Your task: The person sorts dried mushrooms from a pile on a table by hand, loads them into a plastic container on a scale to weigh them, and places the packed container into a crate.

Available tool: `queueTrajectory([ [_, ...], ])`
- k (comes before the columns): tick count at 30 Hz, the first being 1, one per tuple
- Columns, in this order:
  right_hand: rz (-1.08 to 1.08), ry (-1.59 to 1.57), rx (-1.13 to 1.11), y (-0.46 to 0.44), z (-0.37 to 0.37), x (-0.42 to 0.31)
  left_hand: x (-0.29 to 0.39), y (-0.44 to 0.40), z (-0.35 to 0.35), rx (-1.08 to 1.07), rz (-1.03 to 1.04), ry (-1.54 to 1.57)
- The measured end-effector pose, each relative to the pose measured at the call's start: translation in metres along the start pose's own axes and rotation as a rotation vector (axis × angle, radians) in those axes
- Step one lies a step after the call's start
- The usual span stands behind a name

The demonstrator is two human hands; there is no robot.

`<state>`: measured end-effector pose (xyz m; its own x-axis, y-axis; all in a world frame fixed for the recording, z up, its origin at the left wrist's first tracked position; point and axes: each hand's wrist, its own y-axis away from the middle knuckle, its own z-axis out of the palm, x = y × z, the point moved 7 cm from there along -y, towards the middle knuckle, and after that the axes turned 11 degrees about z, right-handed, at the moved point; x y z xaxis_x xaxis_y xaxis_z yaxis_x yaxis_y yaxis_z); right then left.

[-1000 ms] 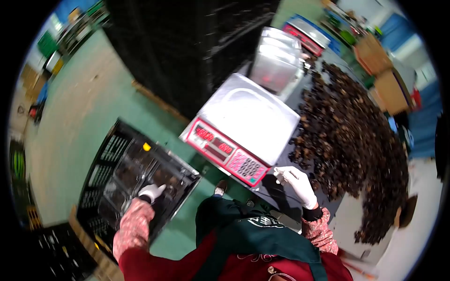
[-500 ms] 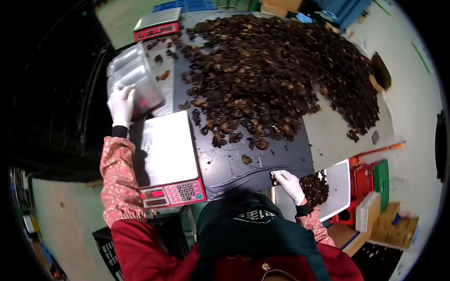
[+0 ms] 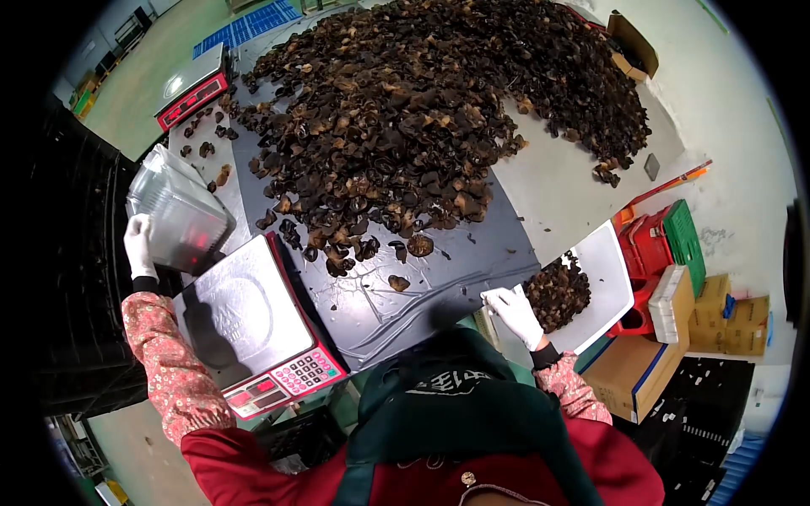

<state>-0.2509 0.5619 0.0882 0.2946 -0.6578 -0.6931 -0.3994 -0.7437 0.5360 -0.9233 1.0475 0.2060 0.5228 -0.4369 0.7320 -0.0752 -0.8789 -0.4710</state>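
My white-gloved left hand (image 3: 139,244) is at the near left side of a stack of clear plastic containers (image 3: 181,207), its fingers against the stack's edge. Right of that hand stands a scale (image 3: 245,312) with a bare metal plate and a red keypad. My gloved right hand (image 3: 516,314) hovers at the table's near edge, fingers bunched together; whether anything small is between them is hidden. A large heap of dark, curled mushroom-like pieces (image 3: 380,126) covers much of the table (image 3: 422,304).
Beside my right hand is a white tub (image 3: 612,287) holding dark pieces. Farther right are red crates (image 3: 645,244), a green crate (image 3: 683,244) and cardboard boxes (image 3: 624,371). A second scale (image 3: 194,88) stands at the far left; stacked black crates (image 3: 76,253) line the left.
My left hand left the black crate at lower left and reached the container stack. The view has swung right, bringing the white tub into sight. My right hand stays near the table's edge.
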Motion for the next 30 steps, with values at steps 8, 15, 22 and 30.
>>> queueTrajectory([
  [8, -0.544, 0.059, 0.267, -0.045, 0.037, -0.083, 0.245, 0.106, -0.027, 0.472, 0.379, -0.326],
  [15, -0.663, 0.376, 0.47, -0.067, 0.056, -0.124, 0.279, 0.308, 0.049, 0.118, 0.497, -0.68],
  [22, -0.369, 0.385, 0.682, -0.158, -0.02, -0.117, 0.293, 0.351, 0.081, -0.079, 0.399, -0.744],
  [30, -0.743, 0.388, 0.499, -0.134, 0.022, -0.127, 0.353, 0.278, 0.333, -0.455, 0.166, -0.256],
])
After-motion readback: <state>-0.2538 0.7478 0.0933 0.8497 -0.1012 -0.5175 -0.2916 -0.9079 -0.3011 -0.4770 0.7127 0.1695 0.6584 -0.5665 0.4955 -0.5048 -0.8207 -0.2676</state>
